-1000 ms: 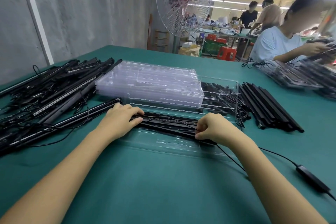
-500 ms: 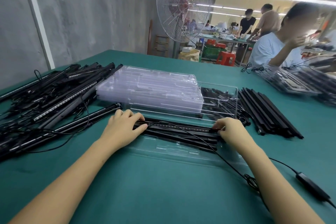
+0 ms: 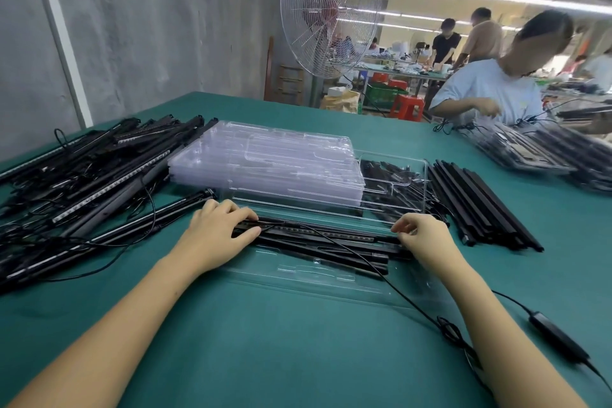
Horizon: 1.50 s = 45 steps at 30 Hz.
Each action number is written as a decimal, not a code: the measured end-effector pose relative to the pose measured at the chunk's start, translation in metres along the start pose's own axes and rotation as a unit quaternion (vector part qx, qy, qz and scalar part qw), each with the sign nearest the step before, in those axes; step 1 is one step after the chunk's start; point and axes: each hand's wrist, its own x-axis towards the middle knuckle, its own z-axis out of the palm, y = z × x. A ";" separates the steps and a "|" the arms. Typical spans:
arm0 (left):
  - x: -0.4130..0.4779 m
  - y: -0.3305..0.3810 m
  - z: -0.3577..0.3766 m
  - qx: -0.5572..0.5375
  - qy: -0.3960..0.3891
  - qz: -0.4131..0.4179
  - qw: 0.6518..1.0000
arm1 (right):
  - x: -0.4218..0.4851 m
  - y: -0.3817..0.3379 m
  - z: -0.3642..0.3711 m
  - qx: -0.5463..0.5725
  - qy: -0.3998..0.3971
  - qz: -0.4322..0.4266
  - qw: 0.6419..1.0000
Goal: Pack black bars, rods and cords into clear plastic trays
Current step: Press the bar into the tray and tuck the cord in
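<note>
Head view, packing bench.

Change over the last second: the right hand (image 3: 427, 235) has slid outward along the bundle, from about mid-length to the right end. The left hand (image 3: 215, 235) has stayed at the left end. Both ends are now covered at once, so this reads as the seating step: the bar is being settled into its slot, not carried.

Task item: the long dotted black bar (image 3: 324, 231) lies lengthwise across the shallow clear plastic tray (image 3: 314, 278), on the far side of several plain black rods (image 3: 331, 252) already in the same tray. Whether it is fully down in its groove cannot be told.

Fingers:
- Left: fingers (image 3: 238, 214) lie nearly straight over the top of the bar's left end, thumb along the near side, with the bar running between them in a light pinch.
- Right: fingers curled, tips (image 3: 399, 228) pinching the bar's right end.

The thin black cord (image 3: 414, 305) runs from the bar over the near tray edge across the green table (image 3: 298, 358) to a black inline adapter block (image 3: 559, 338), still outside the tray. Judgement: the cord remains to be tucked in.

Surroundings: a stack of empty clear trays (image 3: 265, 162) just behind, a loose pile of black bars and cords (image 3: 82, 175) to the left, and a neat row of black rods (image 3: 480, 205) to the right.
</note>
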 end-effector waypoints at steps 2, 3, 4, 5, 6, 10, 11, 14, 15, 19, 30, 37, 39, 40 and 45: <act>0.000 -0.002 0.000 -0.004 0.000 0.005 1.000 | 0.000 0.000 -0.001 0.004 0.001 0.006 1.000; 0.000 -0.002 0.001 -0.007 -0.003 0.006 1.000 | 0.000 0.000 -0.002 0.009 -0.002 0.007 1.000; 0.000 -0.003 0.001 -0.009 -0.006 0.006 1.000 | -0.001 0.000 -0.002 0.013 -0.006 0.005 1.000; 0.001 -0.003 0.001 -0.010 -0.008 0.005 1.000 | -0.002 -0.001 -0.003 0.018 -0.011 -0.001 1.000; 0.001 -0.004 0.001 -0.010 -0.009 0.005 1.000 | -0.003 -0.003 -0.003 0.023 -0.016 -0.011 1.000; 0.002 -0.005 0.002 -0.012 -0.012 0.002 1.000 | -0.005 -0.015 0.003 0.023 -0.034 -0.062 0.997; 0.003 -0.005 0.002 -0.014 -0.014 0.002 1.000 | -0.005 -0.018 0.006 0.018 -0.037 -0.072 0.997; 0.002 -0.006 0.002 -0.025 -0.014 0.002 1.000 | -0.005 -0.024 0.013 -0.014 -0.041 -0.080 0.996; 0.002 -0.006 0.002 -0.030 -0.013 0.003 0.999 | -0.006 -0.025 0.013 -0.023 -0.038 -0.077 0.996; 0.002 -0.006 0.000 -0.039 -0.015 0.003 0.999 | -0.006 -0.025 0.012 -0.016 -0.037 -0.073 0.996; 0.001 0.010 -0.001 0.054 -0.025 0.012 0.998 | -0.011 -0.031 0.017 -0.053 -0.059 -0.091 0.993; 0.000 0.008 0.001 0.033 -0.018 0.005 0.999 | -0.005 -0.029 0.005 0.045 -0.117 -0.020 0.992; -0.001 0.008 0.000 0.021 -0.008 0.009 1.000 | -0.003 -0.030 0.002 0.058 -0.134 -0.003 0.989; -0.001 0.008 0.000 0.018 -0.008 0.012 1.000 | -0.001 -0.030 0.001 0.058 -0.140 0.002 0.988; 0.001 0.008 -0.001 0.010 -0.028 0.009 1.000 | 0.012 -0.038 0.000 -0.022 -0.138 -0.034 0.990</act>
